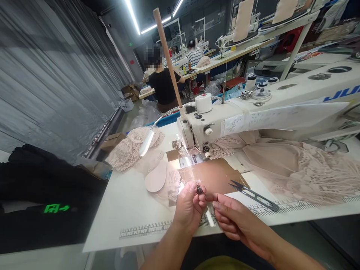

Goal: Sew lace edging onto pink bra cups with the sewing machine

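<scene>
My left hand [189, 208] pinches a small dark metal bobbin case [199, 190] between thumb and fingers, above the table's front edge. Close beside it on the right, my right hand [232, 217] has its thumb and forefinger pressed together; whatever is between them is too fine to make out. Behind both hands lies a brown card [208, 173] in front of the sewing machine [194, 131]. Thread snips [257, 197] rest on the table to the right of my hands. A beige oval pad on lace [156, 177] lies to the left.
Lace pieces [135, 146] are piled at the left under a lit lamp [146, 143]. Beige lace fabric [281, 161] spreads under the machine arm. A printed ruler strip [146, 228] runs along the table's [109, 225] front. Farther back, a person [164, 86] sits at another machine.
</scene>
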Tool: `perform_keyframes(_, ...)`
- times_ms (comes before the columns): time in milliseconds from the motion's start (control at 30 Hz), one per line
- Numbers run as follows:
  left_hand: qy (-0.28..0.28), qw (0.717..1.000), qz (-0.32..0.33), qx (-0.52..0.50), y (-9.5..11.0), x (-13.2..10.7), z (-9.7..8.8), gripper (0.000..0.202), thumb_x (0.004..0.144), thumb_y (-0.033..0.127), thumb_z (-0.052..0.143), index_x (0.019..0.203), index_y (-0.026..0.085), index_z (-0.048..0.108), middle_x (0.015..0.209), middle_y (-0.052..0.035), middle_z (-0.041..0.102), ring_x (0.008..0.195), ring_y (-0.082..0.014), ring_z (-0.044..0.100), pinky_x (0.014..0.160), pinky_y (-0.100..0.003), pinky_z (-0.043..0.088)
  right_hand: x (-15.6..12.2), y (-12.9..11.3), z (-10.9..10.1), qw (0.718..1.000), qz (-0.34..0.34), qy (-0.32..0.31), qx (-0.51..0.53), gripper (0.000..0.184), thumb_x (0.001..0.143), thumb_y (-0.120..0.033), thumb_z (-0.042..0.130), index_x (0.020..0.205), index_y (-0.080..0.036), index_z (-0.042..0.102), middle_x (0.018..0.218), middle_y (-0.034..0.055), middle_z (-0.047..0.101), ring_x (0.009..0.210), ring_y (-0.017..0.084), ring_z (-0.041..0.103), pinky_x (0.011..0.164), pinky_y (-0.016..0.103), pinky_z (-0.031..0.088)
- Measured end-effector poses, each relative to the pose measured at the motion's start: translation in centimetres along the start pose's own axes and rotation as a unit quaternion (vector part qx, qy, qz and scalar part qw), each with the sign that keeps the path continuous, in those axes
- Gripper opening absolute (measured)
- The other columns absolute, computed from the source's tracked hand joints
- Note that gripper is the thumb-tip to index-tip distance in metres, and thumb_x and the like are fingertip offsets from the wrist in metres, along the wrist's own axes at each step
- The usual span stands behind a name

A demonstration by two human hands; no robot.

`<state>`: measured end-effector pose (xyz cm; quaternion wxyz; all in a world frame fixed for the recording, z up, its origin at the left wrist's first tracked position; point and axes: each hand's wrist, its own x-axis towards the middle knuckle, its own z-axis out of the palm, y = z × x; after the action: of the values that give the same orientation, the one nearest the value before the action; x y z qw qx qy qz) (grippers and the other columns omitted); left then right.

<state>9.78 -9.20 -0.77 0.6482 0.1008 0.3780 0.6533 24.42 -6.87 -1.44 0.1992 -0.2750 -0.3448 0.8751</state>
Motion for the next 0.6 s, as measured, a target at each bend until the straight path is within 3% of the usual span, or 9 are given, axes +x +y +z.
perform_keyframes(100,0.0,0.999,0.029,0.036,0.01,-0.11,0.07,0.028,0.074,0.03,0.075,0.078,0.012,0.054,0.073,-0.0023,0.061,0.05,-0.0012,0.047,0.044,-0.009,0.037,-0.02,0.01,-0.2,0.989,0.02,-0.037,-0.138,0.032,0.085,-0.053,0.055,0.087,-0.021,0.049,0.052,-0.011,0.024,0.043,0.006,0.014,0.039,0.021,0.01)
perform_keyframes(167,0.006,0.998,0.038,0.052,-0.01,-0.18,0.1,0.027,0.076,0.031,0.074,0.079,0.012,0.054,0.071,-0.0025,0.061,0.048,-0.0006,0.046,0.044,-0.008,0.035,0.01,0.04,-0.2,0.968,-0.019,-0.047,-0.246,0.038,0.085,-0.056,0.052,0.075,-0.02,0.047,0.052,-0.0091,0.026,0.045,0.007,0.019,0.042,0.023,0.014)
perform_keyframes(333,0.034,0.999,-0.003,0.005,0.35,-0.22,0.06,0.033,0.07,0.03,0.079,0.09,0.011,0.061,0.068,-0.0009,0.059,0.043,0.002,0.038,0.04,-0.006,0.031,-0.19,0.21,-0.28,0.871,-0.173,-0.01,-0.459,0.04,0.093,-0.047,0.039,0.066,-0.018,0.044,0.06,-0.0036,0.038,0.058,0.011,0.035,0.054,0.025,0.027)
perform_keyframes(500,0.01,0.997,-0.038,-0.069,0.78,-0.29,-0.4,0.027,0.072,0.017,0.076,0.094,0.009,0.064,0.078,-0.0034,0.06,0.051,0.0013,0.047,0.046,-0.005,0.04,-0.35,0.62,-0.94,0.785,-0.276,0.038,-0.554,0.035,0.097,-0.034,0.034,0.068,-0.019,0.046,0.063,-0.0012,0.048,0.058,0.012,0.043,0.056,0.025,0.031)
perform_keyframes(600,0.004,0.997,-0.035,-0.068,0.62,-0.39,-0.6,0.022,0.074,0.013,0.073,0.094,0.01,0.064,0.081,-0.0039,0.06,0.054,-0.0001,0.05,0.049,-0.007,0.044,-0.3,0.89,-1.01,0.711,-0.36,0.046,-0.602,0.03,0.096,-0.024,0.035,0.069,-0.019,0.047,0.062,-0.0006,0.048,0.058,0.013,0.042,0.056,0.026,0.031)
